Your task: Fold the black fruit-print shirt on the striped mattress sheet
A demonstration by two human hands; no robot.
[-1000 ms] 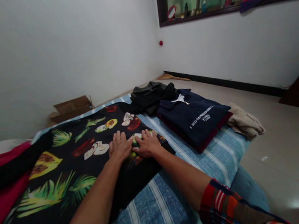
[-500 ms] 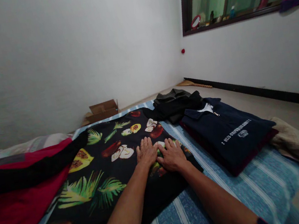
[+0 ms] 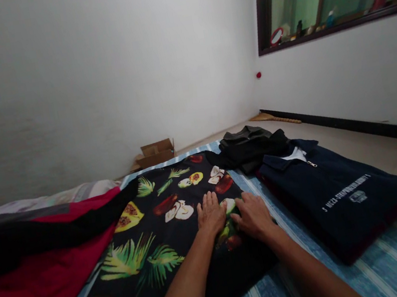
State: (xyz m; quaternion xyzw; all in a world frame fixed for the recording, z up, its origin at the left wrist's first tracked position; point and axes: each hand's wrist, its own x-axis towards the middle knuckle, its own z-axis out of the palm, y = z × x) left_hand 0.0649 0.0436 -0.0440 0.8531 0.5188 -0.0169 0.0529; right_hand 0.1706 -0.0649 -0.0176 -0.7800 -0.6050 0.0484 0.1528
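A black garment (image 3: 175, 193) printed with fruit and palm leaves lies spread over the blue striped bedcover, one long black sleeve (image 3: 64, 232) stretched out to the left. My left hand (image 3: 211, 214) rests flat on its printed front, fingers together and extended. Beside it, my right hand (image 3: 254, 215) touches the garment near its right edge, with the fingers slightly bent and the thumb held apart. Nothing shows inside either hand. Under my forearms, part of the garment's plain black area is hidden.
On the right lies a folded navy zip-collar top (image 3: 346, 189) over a maroon garment. Behind it are dark folded clothes (image 3: 253, 147). Red cloth (image 3: 47, 290) covers the left side of the striped bedcover (image 3: 388, 258). A cardboard box (image 3: 156, 154) stands by the wall.
The view has turned a little to the left, so everything sits further right and lower. My right hand has moved to the garment's right edge, its fingers more bent. My left hand stays flat.
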